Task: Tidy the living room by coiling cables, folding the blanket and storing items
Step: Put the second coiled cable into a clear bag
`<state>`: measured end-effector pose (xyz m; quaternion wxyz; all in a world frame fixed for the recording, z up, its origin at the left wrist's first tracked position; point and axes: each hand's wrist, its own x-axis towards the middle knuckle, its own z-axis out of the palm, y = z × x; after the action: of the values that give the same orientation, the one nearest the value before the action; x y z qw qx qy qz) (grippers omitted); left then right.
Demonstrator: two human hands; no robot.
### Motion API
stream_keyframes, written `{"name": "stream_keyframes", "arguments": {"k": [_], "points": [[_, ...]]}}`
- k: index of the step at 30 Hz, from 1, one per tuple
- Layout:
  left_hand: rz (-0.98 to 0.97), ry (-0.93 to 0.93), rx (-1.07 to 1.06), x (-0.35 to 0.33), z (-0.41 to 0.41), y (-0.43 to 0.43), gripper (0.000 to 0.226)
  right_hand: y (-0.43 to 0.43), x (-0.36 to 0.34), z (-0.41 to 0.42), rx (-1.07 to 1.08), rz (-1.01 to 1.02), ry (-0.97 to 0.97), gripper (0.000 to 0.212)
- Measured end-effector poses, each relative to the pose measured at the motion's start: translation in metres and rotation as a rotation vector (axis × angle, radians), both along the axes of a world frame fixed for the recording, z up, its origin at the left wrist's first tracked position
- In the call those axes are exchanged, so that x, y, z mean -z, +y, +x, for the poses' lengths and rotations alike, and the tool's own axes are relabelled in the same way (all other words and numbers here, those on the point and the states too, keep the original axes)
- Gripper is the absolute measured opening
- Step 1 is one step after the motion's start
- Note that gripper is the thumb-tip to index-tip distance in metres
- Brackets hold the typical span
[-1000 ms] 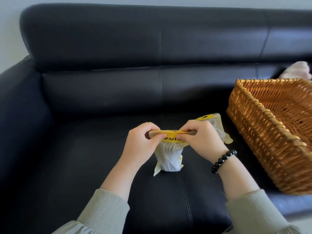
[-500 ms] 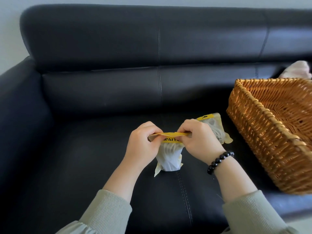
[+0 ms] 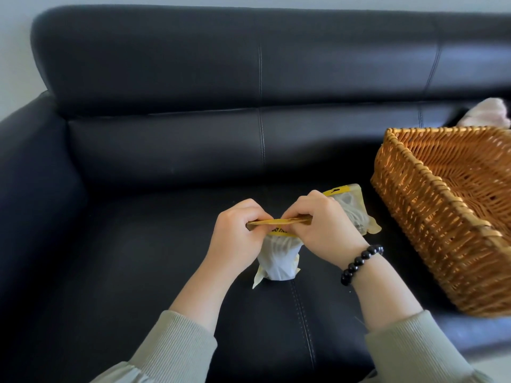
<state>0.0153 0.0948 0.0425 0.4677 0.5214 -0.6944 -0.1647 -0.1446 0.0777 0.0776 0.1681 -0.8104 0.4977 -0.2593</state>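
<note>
My left hand (image 3: 237, 233) and right hand (image 3: 320, 225) both pinch the yellow strip (image 3: 279, 223) on top of the pouch (image 3: 279, 261), fingers curled tight, one at each end. The pouch stands on the sofa seat (image 3: 138, 258). I take this for sealing, so I'd press evenly along the strip, keeping it flat, before the basket (image 3: 431, 217) to my right; a second pouch (image 3: 356, 211) lies behind my right hand

Black sofa (image 3: 166, 150), golden-brown woven basket (image 3: 431, 217)

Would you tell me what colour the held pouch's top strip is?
The top strip is yellow with black print; head view.
</note>
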Motion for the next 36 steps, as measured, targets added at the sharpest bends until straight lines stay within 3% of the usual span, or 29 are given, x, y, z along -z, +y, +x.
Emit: {"name": "stream_keyframes", "arguments": {"k": [5, 12, 16, 19, 22, 26, 29, 31, 33, 36], "points": [[0.140, 0.063, 0.035, -0.002, 0.001, 0.001, 0.016, 0.002, 0.002, 0.004, -0.006, -0.021, 0.100, 0.018], [-0.011, -0.006, -0.134, 0.003, 0.003, -0.001, 0.014, -0.002, -0.002, -0.006, 0.111, 0.109, 0.021, 0.017], [0.082, 0.135, -0.109, 0.003, 0.003, -0.002, 0.008, 0.000, 0.000, -0.005, 0.122, 0.043, 0.040, 0.024], [0.172, 0.233, -0.120, 0.005, 0.009, -0.003, 0.015, -0.002, 0.004, -0.011, 0.172, 0.082, -0.037, 0.025], [0.143, 0.201, -0.197, 0.005, 0.011, -0.004, 0.014, -0.004, 0.006, -0.021, 0.222, 0.149, -0.077, 0.027], [0.111, 0.198, -0.234, 0.006, 0.004, -0.004, 0.018, -0.005, 0.011, -0.020, 0.272, 0.089, -0.076, 0.030], [0.131, 0.264, -0.257, 0.010, 0.003, -0.007, 0.021, -0.008, 0.020, -0.018, 0.344, 0.086, -0.266, 0.033], [0.193, 0.341, -0.266, 0.015, 0.004, -0.010, 0.022, -0.011, 0.026, -0.019, 0.354, 0.179, -0.471, 0.034], [0.261, 0.425, -0.283, 0.024, 0.004, -0.014, 0.023, -0.016, 0.038, -0.020, 0.228, 0.437, -0.618, 0.024], [0.350, 0.545, -0.359, 0.037, 0.006, -0.020, 0.023, -0.020, 0.062, -0.023, -0.031, 0.827, -0.466, 0.046]]}}
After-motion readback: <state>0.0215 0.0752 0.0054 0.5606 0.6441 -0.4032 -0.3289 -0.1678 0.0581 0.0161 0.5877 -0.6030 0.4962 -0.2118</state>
